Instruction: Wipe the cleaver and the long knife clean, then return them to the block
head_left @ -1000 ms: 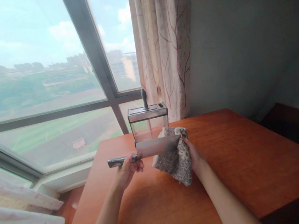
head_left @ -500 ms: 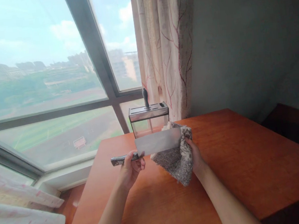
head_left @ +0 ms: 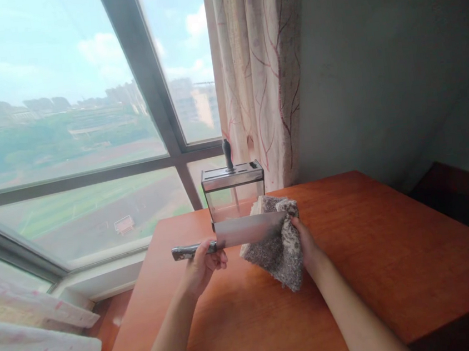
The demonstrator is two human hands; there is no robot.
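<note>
A cleaver [head_left: 244,230] with a broad grey blade and a dark handle is held level above the table. My left hand [head_left: 204,262] is closed around the handle close to the blade. In my right hand [head_left: 306,240] is a fluffy grey-and-white cloth [head_left: 274,258], folded over the far end of the blade so that the tip is hidden. The cloth's loose part hangs below and behind the blade.
A clear-sided knife block [head_left: 232,177] with a metal top stands at the table's back edge, a black handle [head_left: 227,154] sticking up from it. The brown table [head_left: 371,239] adjoins a window [head_left: 66,131] and curtains [head_left: 266,77].
The blade has tilted, so its face looks narrower and its top edge sits lower. More of the cloth shows behind it. Both hands keep their hold almost in place.
</note>
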